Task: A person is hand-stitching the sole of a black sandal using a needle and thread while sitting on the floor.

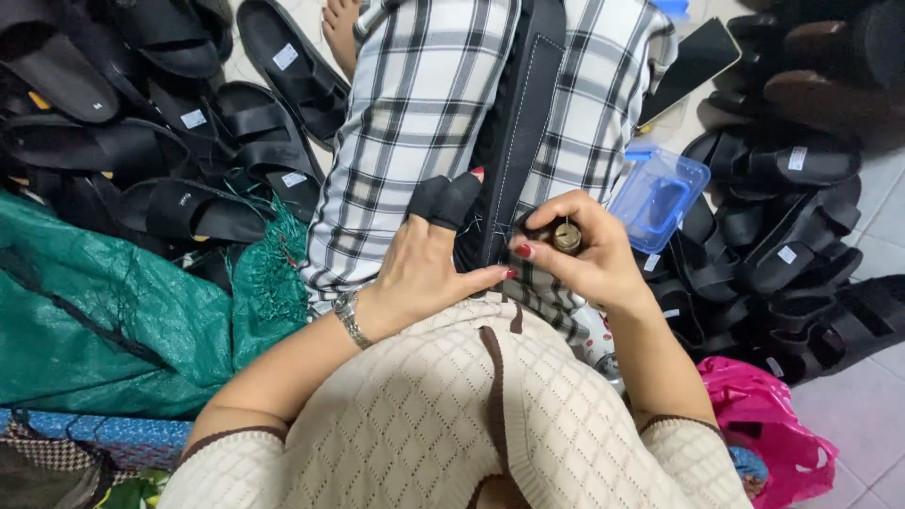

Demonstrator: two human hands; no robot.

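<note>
I see my left hand [424,259], two fingers sheathed in black guards, bracing the black strap [520,123] over my lap at twelve o'clock, while my right hand [580,254] pinches a small brass tool [567,237] at the strap's stitched edge.

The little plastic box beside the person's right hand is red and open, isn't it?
Not red. The head view shows the plastic box is blue; it does lie open beside the right hand, among black sandals.

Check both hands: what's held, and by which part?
Left hand, in black finger guards, presses the black sandal strap near its lower end. Right hand pinches a small brass-coloured tool at its top; the rest is hidden.
</note>
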